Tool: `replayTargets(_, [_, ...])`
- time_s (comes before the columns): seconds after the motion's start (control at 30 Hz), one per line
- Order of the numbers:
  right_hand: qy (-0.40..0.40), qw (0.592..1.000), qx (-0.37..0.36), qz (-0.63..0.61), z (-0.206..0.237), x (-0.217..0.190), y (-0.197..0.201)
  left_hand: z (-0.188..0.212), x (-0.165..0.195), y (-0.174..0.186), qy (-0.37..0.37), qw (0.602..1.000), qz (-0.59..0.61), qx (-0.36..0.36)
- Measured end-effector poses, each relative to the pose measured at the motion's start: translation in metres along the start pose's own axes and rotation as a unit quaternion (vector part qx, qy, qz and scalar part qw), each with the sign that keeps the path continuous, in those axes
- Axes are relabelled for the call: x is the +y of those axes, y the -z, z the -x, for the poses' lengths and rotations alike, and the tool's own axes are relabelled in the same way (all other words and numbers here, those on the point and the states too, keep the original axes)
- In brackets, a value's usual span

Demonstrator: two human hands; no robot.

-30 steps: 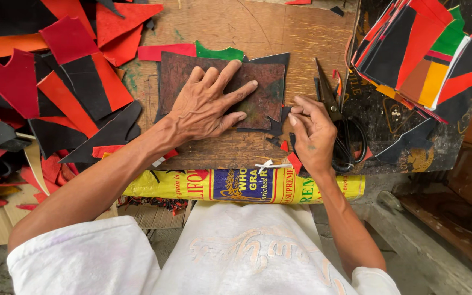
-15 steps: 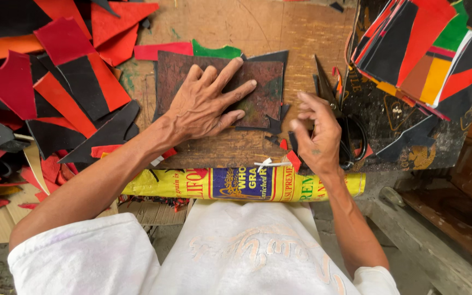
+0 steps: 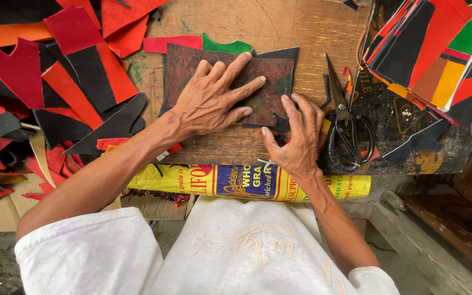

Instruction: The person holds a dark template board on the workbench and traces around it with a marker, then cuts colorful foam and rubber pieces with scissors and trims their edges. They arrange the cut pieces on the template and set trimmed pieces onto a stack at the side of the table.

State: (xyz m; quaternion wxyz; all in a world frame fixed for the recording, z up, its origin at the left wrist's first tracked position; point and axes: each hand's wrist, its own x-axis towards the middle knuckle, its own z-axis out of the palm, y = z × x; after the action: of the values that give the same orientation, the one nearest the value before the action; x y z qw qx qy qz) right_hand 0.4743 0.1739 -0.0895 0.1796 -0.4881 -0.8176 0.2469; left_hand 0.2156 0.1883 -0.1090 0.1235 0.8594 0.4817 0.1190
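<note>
Wood makes the work surface: a worn board with a yellow printed sack folded along its near edge, and a dirt floor is visible below on the left. The left hand lies flat on one dark brown leather sheet in the middle of the board, with the fingers spread apart and pressing down. The right hand is at the lower right corner of this sheet, fingers bent and a little apart, touching one small black cut piece; I cannot tell if it grips it. One pair of scissors rests just beside the right hand. Two heaps are here: red and black scraps at the left, and a stack of coloured pieces at the right.
</note>
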Motion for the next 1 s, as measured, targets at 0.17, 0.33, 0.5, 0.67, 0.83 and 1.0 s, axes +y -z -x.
replayTargets(0.17, [0.003, 1.000, 0.011, 0.007, -0.002, 0.004, -0.006, -0.001, -0.004, -0.002, 0.000, 1.000, -0.006, 0.002])
replayTargets(0.33, [0.027, 0.999, 0.018, 0.000, -0.001, 0.008, -0.010, -0.002, -0.005, -0.005, -0.004, 1.000, -0.015, 0.001])
replayTargets(0.5, [0.022, 0.999, 0.032, -0.020, -0.001, 0.006, -0.019, 0.001, -0.008, -0.009, -0.008, 1.000, -0.018, 0.011])
replayTargets(0.67, [0.018, 1.000, 0.020, -0.001, -0.004, 0.004, -0.022, 0.002, -0.010, -0.010, -0.009, 1.000, -0.022, 0.011])
replayTargets(0.83, [0.010, 1.000, 0.008, 0.012, -0.011, -0.002, -0.030, 0.002, -0.013, -0.009, -0.003, 1.000, -0.005, 0.008])
replayTargets(1.0, [0.010, 1.000, 0.010, 0.023, -0.016, -0.005, -0.038, 0.006, -0.024, -0.009, -0.005, 1.000, -0.001, 0.008])
